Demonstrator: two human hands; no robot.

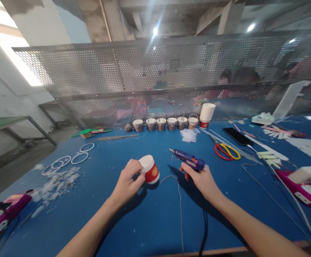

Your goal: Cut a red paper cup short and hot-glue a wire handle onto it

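My left hand (130, 180) grips a small paper cup (150, 169), white with a red band and a gold emblem, tilted over the blue table. In my right hand (200, 178) is a dark blue glue gun (189, 159), its nozzle pointing left and a little above the cup's level. Nozzle and cup are apart. Between the two hands a thin grey cord (180, 200) lies on the table, its upper end curling towards the cup. The glue gun's black cable (205, 228) runs down to the table's front edge.
Several small handled buckets (161, 124) line the back, beside stacked paper cups (207, 113). Scissors (227, 151) and a phone (237, 136) lie right. White rings (79, 157) and scraps (60, 184) lie left. Magenta power strips (9, 214) sit at both sides. A perforated metal screen (91, 82) stands behind.
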